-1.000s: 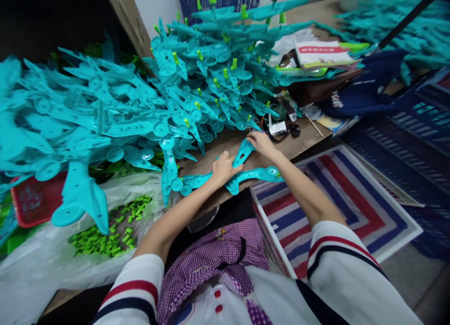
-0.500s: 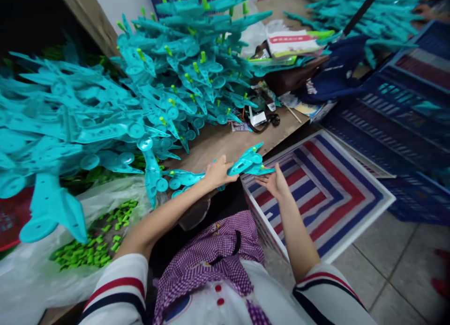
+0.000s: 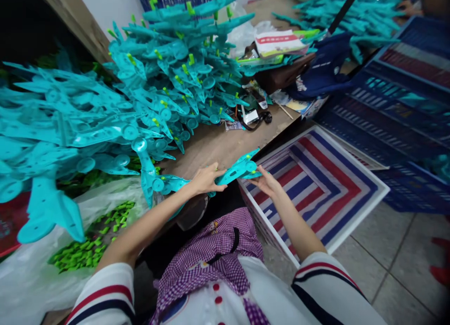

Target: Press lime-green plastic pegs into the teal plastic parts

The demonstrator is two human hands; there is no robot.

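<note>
A pointed turquoise plastic part (image 3: 239, 169) with small green pegs is held above the bench edge, tilted up to the right. At its lower left end, my left hand (image 3: 207, 179) is closed on it. The fingers of my right hand (image 3: 267, 182) pinch its right end, though its fingertips are partly hidden. More turquoise parts (image 3: 172, 183) lie just left of and beneath my left hand. Behind them rises a big heap of similar turquoise pieces (image 3: 154, 81), several with green pegs sticking up.
A clear plastic bag (image 3: 135, 191) with loose green pegs (image 3: 84, 250) lies at the left. To my right stands a white-rimmed box (image 3: 351, 231) with a red, white and blue striped sheet. Blue crates (image 3: 397, 109) are stacked beyond it. Papers (image 3: 279, 43) lie on the bench.
The held part has moved slightly left and turned. My right hand's fingers, spread beneath its end before, are now closed on it. The whole view has shifted a little.
</note>
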